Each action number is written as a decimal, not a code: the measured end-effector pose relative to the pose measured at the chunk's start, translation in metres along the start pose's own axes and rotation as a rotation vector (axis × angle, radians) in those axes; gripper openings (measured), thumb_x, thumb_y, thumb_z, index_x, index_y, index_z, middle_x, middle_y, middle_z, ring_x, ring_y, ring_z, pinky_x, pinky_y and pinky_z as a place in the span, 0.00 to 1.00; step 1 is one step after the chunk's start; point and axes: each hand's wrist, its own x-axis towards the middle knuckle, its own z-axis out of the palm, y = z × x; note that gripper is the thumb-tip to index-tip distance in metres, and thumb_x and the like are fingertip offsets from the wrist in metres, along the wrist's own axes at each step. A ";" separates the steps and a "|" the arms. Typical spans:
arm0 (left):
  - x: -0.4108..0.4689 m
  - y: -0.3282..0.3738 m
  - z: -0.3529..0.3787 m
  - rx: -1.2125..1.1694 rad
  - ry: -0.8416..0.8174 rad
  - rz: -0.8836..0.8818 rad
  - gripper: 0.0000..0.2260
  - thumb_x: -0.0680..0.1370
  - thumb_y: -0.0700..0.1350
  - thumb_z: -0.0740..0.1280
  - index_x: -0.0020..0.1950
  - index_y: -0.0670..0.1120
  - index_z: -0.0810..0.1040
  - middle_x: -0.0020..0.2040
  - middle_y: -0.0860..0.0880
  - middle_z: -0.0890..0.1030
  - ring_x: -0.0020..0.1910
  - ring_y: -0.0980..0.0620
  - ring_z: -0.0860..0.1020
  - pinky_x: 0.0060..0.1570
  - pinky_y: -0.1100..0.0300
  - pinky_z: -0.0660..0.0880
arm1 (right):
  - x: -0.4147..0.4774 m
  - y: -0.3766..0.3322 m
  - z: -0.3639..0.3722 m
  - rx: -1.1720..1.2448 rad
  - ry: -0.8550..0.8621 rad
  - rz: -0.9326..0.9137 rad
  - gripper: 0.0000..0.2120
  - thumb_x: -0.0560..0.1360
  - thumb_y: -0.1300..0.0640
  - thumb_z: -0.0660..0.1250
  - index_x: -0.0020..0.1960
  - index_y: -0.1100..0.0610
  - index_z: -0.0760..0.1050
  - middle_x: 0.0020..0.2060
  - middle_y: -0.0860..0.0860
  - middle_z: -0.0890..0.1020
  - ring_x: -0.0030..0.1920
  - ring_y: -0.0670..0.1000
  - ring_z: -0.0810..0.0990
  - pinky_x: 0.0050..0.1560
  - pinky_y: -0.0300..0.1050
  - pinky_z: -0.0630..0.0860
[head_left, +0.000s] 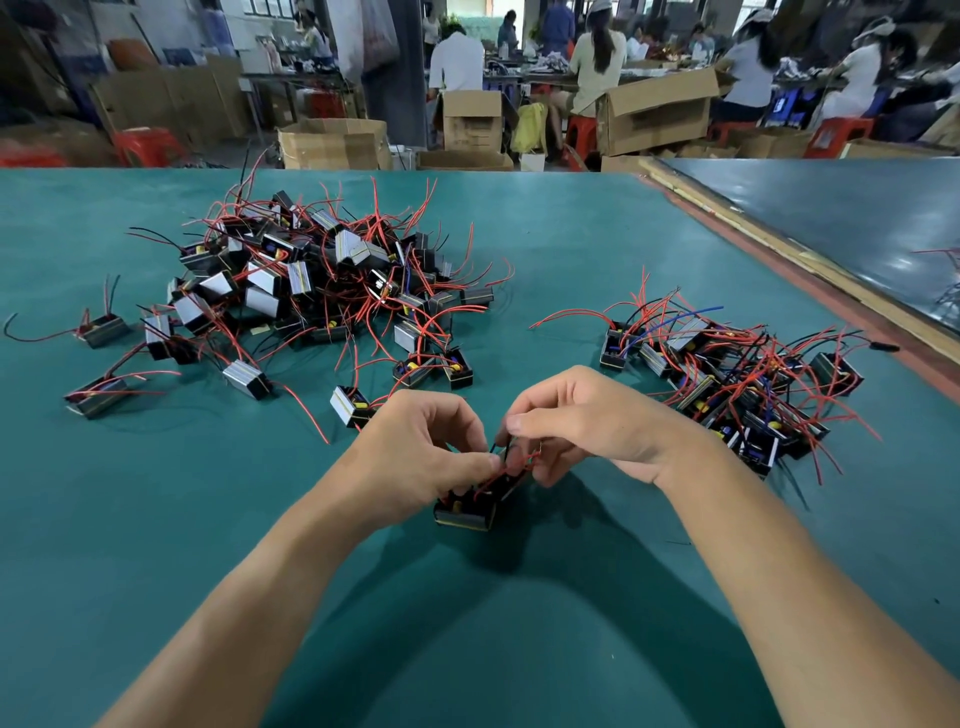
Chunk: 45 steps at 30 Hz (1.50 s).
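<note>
A small black box module (467, 512) with a yellow part inside and red and black wires sits just above the green table (519, 623), between my two hands. My left hand (423, 457) grips the module from the left, thumb on top by the wires. My right hand (582, 423) pinches the module's red wires (519, 462) with fingertips. The far end of the module is hidden by my fingers.
A big heap of similar wired modules (311, 275) lies at the back left. A smaller heap (727, 379) lies to the right. A second table (831, 223) adjoins at the right. Cardboard boxes (332, 143) and seated people (597, 57) fill the background.
</note>
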 end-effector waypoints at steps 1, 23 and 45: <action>0.000 0.000 0.001 -0.006 0.002 0.002 0.09 0.71 0.36 0.76 0.36 0.42 0.77 0.28 0.49 0.79 0.26 0.52 0.73 0.29 0.61 0.70 | 0.001 0.001 0.001 -0.004 0.005 -0.004 0.10 0.79 0.62 0.66 0.42 0.57 0.84 0.34 0.54 0.84 0.29 0.49 0.79 0.33 0.40 0.78; 0.003 -0.007 0.002 0.015 0.063 0.032 0.07 0.73 0.37 0.74 0.40 0.48 0.80 0.33 0.49 0.82 0.25 0.51 0.76 0.27 0.60 0.72 | 0.000 0.005 -0.010 -0.125 0.031 -0.144 0.10 0.71 0.69 0.71 0.42 0.54 0.82 0.36 0.52 0.83 0.35 0.50 0.81 0.42 0.47 0.79; -0.001 -0.003 0.006 0.069 -0.034 0.029 0.11 0.76 0.41 0.71 0.38 0.55 0.86 0.29 0.51 0.80 0.26 0.55 0.73 0.28 0.64 0.69 | 0.003 0.004 -0.005 -0.206 0.085 -0.311 0.08 0.73 0.68 0.74 0.42 0.55 0.85 0.32 0.48 0.85 0.31 0.41 0.79 0.34 0.33 0.72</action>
